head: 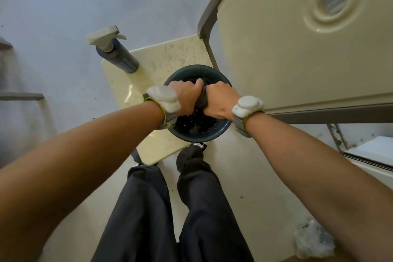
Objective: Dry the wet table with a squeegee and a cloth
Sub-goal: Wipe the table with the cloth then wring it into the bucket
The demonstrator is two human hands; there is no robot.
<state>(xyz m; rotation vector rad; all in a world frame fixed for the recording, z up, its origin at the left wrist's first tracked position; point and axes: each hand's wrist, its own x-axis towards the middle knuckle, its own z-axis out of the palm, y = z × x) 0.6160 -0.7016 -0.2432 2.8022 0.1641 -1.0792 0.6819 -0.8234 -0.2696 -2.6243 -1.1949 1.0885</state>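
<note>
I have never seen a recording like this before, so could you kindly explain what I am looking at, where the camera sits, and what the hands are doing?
There is no machine here: a person wears a wide-angle camera on the head, so the single picture looks down along both forearms to the legs and floor. Each wrist carries a strapped-on white device.

The left hand and right hand are both closed on a dark grey cloth, gripping it between them over a dark green bowl, seemingly wringing it out. The bowl holds dark water.

The bowl sits on a small cream stool, whose top looks wet, beside a grey spray bottle. The large cream table lies to the right. No squeegee is in view.
</note>
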